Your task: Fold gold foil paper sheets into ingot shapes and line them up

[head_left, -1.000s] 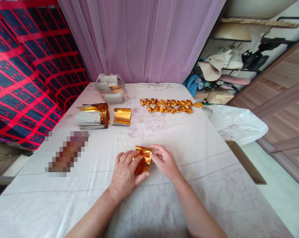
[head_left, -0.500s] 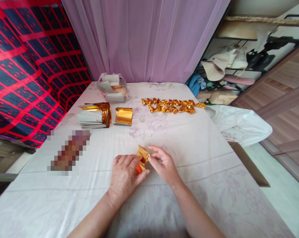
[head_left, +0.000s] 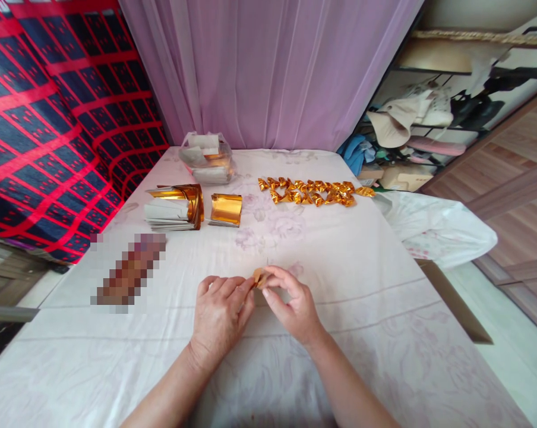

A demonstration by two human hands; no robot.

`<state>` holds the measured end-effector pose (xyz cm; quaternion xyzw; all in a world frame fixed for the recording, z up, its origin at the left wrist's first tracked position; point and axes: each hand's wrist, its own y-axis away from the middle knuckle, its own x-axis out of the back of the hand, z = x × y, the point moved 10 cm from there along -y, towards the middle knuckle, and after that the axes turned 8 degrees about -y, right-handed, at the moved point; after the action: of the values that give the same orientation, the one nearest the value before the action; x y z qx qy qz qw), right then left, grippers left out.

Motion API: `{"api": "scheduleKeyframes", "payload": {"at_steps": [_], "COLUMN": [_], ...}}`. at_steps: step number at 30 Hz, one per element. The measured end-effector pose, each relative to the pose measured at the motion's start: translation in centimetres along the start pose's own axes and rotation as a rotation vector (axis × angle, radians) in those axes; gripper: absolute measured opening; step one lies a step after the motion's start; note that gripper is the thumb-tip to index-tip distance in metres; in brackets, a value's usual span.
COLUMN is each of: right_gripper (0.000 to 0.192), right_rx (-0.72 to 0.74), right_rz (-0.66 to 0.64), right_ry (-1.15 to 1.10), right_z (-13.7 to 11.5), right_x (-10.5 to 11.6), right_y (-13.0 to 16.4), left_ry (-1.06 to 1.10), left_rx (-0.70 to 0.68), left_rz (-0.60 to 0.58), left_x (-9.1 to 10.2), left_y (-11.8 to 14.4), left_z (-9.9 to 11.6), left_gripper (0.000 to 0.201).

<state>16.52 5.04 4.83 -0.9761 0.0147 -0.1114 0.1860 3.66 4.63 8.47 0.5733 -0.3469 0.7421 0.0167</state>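
Between my two hands is a sheet of gold foil paper [head_left: 258, 277], folded small and mostly covered by fingers. My left hand [head_left: 221, 309] grips its left side, fingers pressed together. On the other side, my right hand [head_left: 293, 300] pinches the paper with thumb and fingertips. Beyond them lies a small stack of gold foil sheets [head_left: 226, 210], with a larger fanned stack of gold and grey sheets [head_left: 174, 208] to its left. Two rows of folded gold foil pieces [head_left: 313, 191] lie at the far right of the table.
A clear plastic bag [head_left: 208, 159] of more sheets stands at the table's back left. A blurred-out patch [head_left: 132, 270] covers something at left. A white plastic bag [head_left: 447, 226] and a shelf with caps and shoes [head_left: 393, 122] are at right.
The gold foil paper has been folded smaller and now shows far less between my hands. My left thumb has drawn in against the fingers.
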Motion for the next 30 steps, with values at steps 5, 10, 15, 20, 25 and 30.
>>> {"api": "scheduleKeyframes", "payload": {"at_steps": [5,10,15,20,25,30], "right_gripper": [0.038,0.046,0.027,0.022,0.015,0.018], "right_rx": [0.011,-0.125,-0.280,-0.290,-0.180,-0.053], "right_rz": [0.117,0.198,0.070,0.108,0.117,0.138], "right_ry": [0.138,0.095,-0.126,0.083,0.493,0.710], "right_z": [0.9,3.4,5.3,5.7,5.0,4.3], "right_x": [1.9,3.5,1.6,2.3,2.8,2.3], "right_y": [-0.1,0.0,0.4,0.6,0.4,0.2], "left_ry": [0.060,0.472,0.960,0.905,0.674,0.527], "left_rx": [0.038,0.261,0.585,0.582,0.572,0.523], "left_rz": [0.024,-0.006,-0.253,-0.379,-0.472,-0.533], "left_x": [0.4,-1.0,-6.5,-8.5,-9.1,-8.7], "left_y": [-0.1,0.3,2.1,3.0,3.4,3.0], "left_z": [-1.0,-3.8,-5.2,-4.6,-5.1,-5.0], "left_gripper": [0.024,0.029,0.041,0.036,0.044,0.053]}}
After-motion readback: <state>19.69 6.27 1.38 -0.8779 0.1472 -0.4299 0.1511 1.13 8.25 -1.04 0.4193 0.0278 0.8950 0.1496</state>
